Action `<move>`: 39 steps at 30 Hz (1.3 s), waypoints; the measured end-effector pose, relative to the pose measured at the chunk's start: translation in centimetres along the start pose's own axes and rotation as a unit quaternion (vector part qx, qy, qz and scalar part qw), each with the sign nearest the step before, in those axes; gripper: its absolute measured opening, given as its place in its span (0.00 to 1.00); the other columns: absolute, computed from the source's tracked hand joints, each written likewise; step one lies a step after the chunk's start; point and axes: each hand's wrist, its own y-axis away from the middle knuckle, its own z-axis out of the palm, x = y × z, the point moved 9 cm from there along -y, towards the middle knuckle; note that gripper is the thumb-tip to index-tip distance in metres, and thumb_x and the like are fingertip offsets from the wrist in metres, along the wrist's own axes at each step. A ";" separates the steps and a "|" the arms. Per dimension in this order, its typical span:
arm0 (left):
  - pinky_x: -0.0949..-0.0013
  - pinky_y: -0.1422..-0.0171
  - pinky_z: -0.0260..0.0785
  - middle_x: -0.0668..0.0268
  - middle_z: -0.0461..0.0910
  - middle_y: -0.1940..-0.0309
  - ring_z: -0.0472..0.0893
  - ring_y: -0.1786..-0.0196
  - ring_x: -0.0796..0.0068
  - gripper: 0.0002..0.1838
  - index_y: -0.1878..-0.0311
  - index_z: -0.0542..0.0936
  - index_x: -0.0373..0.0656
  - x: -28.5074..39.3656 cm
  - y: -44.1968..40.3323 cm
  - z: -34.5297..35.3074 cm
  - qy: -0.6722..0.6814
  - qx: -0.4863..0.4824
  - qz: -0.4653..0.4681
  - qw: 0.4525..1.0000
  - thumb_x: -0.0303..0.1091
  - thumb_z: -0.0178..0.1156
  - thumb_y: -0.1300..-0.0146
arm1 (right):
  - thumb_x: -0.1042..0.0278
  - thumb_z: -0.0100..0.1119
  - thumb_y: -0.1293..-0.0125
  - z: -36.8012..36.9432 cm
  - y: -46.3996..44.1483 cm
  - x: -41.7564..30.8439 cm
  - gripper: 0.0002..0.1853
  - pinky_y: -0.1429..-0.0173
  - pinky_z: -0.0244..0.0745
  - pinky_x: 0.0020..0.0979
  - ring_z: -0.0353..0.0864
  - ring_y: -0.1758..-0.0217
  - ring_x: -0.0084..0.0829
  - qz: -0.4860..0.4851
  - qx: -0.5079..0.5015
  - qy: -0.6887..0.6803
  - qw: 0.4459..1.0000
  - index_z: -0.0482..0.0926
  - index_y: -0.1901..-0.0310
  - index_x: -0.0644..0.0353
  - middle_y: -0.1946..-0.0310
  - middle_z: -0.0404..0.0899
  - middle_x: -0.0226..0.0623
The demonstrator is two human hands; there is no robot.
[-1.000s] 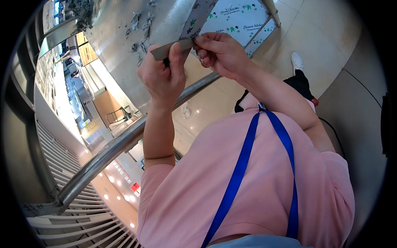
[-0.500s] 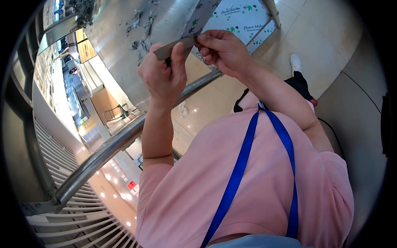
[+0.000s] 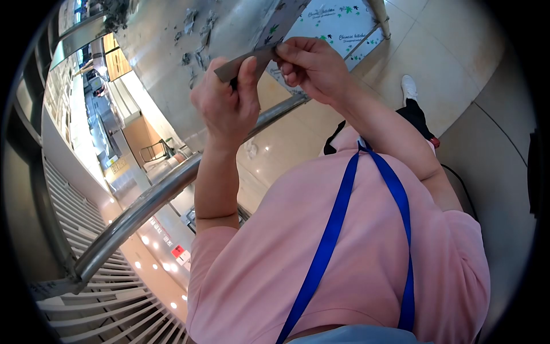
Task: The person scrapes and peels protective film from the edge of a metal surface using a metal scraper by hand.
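Observation:
My left hand (image 3: 226, 112) is closed on one end of a flat grey-brown strip (image 3: 238, 67), with the thumb pressed on its face. My right hand (image 3: 318, 69) pinches the strip's other end between thumb and fingers. The strip spans the gap between both hands, and its far edge is partly hidden by my fingers. Behind them stands a shiny metal surface (image 3: 163, 63) with torn grey scraps (image 3: 203, 49) stuck to it. I cannot tell whether the strip is attached to anything.
A round metal bar (image 3: 166, 186) runs diagonally below my hands. Sheeting printed with green leaves and "Chinese kitchen" (image 3: 321, 23) covers a panel at the top. White slats (image 3: 109, 309) lie lower left. A white shoe (image 3: 408, 89) is on the tiled floor (image 3: 452, 69).
My right hand has shifted slightly up and right with its end of the strip. My left hand stays almost in place, and its grip looks the same.

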 end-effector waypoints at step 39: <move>0.66 0.80 0.59 0.58 0.69 0.83 0.69 0.83 0.57 0.07 0.74 0.70 0.38 -0.5 0.5 2.0 -0.062 -0.072 0.003 0.995 0.32 0.52 0.44 | 0.67 0.49 0.40 -1.4 -0.7 3.5 0.09 0.77 0.61 0.19 0.67 0.83 0.18 0.018 -0.031 -0.129 0.991 0.71 0.74 0.62 0.84 0.70 0.28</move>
